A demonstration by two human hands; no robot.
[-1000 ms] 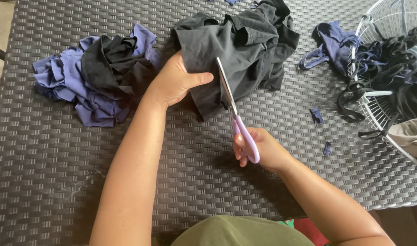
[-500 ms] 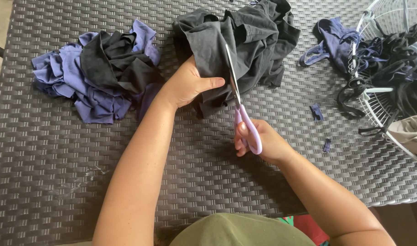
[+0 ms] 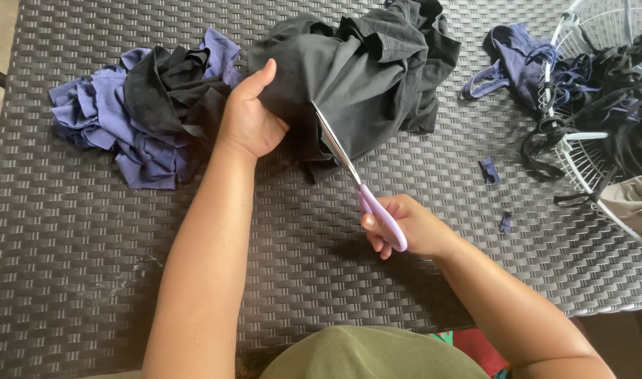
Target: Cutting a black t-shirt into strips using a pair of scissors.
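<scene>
No packages, labels, signs or screens show in this view.

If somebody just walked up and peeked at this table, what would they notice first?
Probably the scissors with purple handles, held in the right hand near the middle of the woven table, blades on a big black cloth. The left hand grips that cloth just left of the blades. Next, the heap of blue and black fabric at the left, and the white wire basket of dark strips at the right edge.
</scene>
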